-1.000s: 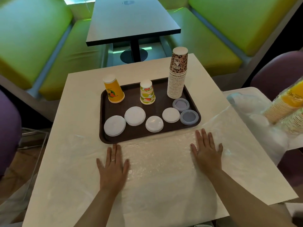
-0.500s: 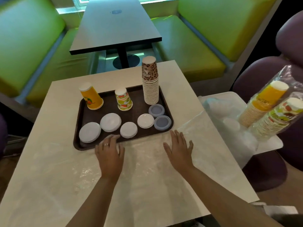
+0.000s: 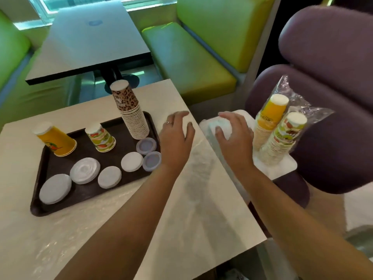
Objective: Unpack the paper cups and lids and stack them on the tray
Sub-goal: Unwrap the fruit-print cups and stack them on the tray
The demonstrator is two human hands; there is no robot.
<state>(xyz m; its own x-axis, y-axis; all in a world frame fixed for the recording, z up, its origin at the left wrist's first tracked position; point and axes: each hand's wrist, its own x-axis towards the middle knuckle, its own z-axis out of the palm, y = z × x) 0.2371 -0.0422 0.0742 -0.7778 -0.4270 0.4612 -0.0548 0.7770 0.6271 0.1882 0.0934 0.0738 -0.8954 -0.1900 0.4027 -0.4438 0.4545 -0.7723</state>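
So the brown tray sits on the left part of the cream table, and it's already got a fair bit on it. At the back right there's a tall stack of leopard-print cups, upside down, then a short stack of fruit-print cups in the middle and an orange cup stack at the back left, tilted a bit. In front of those lie white lids in a loose row, plus two greyish see-through lids near the tray's right edge.

The left hand hovers just past the right edge of the tray, fingers loosely bent and spread, holding nothing as far as I can see. There's a ring on one finger. The right hand reaches over to a small white side table just off the table's right edge, and its fingers curl around a wrapped sleeve of white lids, thumb on the near side. It's a bit blurry there, so I can't tell how tight the grip is.

Right beside that hand, two more cup stacks still stand in a clear plastic bag: orange packed cups and fruit-print packed cups. A sheet of clear plastic wrap lies flat over the near part of the table
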